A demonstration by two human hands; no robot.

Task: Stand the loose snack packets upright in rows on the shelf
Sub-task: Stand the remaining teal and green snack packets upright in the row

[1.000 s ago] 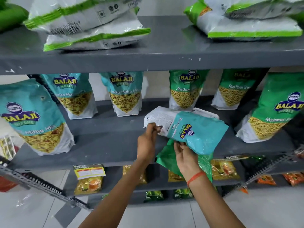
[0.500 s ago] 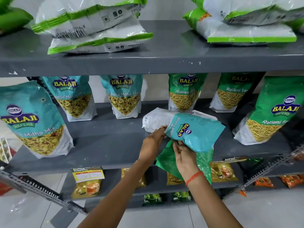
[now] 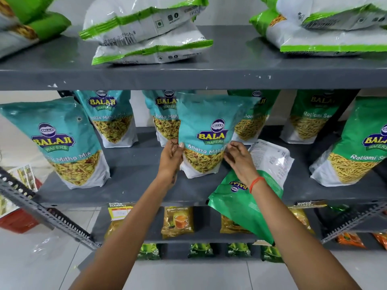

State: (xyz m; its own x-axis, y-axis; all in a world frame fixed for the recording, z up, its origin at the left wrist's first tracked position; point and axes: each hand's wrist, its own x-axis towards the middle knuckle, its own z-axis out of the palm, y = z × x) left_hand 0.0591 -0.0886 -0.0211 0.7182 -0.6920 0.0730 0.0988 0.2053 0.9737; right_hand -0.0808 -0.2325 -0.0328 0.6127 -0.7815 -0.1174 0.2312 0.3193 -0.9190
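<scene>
A teal Khatta Mitha packet (image 3: 206, 130) stands upright at the middle of the grey middle shelf (image 3: 129, 185). My left hand (image 3: 170, 156) pinches its left edge and my right hand (image 3: 237, 158) holds its right edge. To the right a white-backed packet (image 3: 272, 160) lies flat, and a green packet (image 3: 236, 206) lies upside down, hanging over the shelf's front edge under my right wrist. Teal packets (image 3: 62, 143) (image 3: 111, 118) stand upright on the left; green Ratlami Sev packets (image 3: 356, 143) (image 3: 310, 118) stand on the right.
The top shelf (image 3: 230, 68) holds flat stacks of white and green packets (image 3: 146, 32). Lower shelves carry small yellow packets (image 3: 178, 222) and green ones. A slotted metal rail (image 3: 48, 216) slants at lower left, another (image 3: 354, 220) at lower right. Floor tiles lie below.
The teal packet, lying sideways in both hands before, has been turned upright and set standing on the middle shelf. The white-backed packet beneath it is now uncovered. The camera has moved closer.
</scene>
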